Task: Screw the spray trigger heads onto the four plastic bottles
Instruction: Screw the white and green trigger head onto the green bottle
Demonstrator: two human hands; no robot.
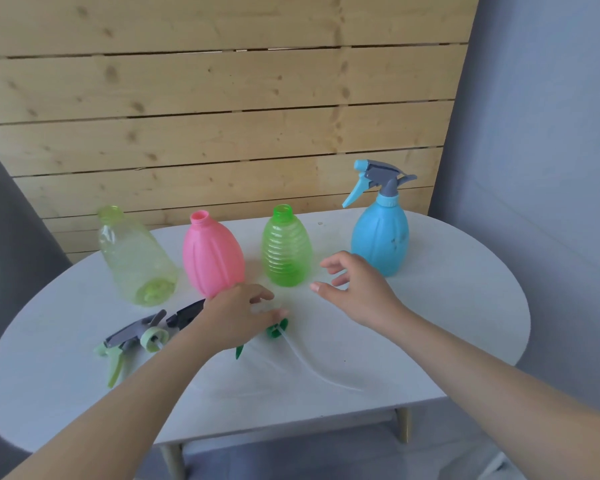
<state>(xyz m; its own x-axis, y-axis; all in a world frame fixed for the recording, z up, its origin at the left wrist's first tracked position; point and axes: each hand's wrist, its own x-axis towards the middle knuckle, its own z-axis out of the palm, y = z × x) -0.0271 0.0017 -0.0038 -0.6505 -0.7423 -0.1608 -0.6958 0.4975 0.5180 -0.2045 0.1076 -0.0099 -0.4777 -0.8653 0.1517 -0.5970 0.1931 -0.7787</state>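
Four bottles stand in a row on the white oval table: a pale yellow-green clear bottle, a pink bottle, a ribbed green bottle and a blue bottle. Only the blue one carries a trigger head; the other three necks are bare. My left hand is down over the green trigger head, fingers curled on it, its clear tube trailing right. My right hand hovers open between the green and blue bottles.
A pale green and grey trigger head lies at the front left. A second grey head lies partly hidden under my left forearm. A wooden slat wall stands behind the table, with grey fabric to either side.
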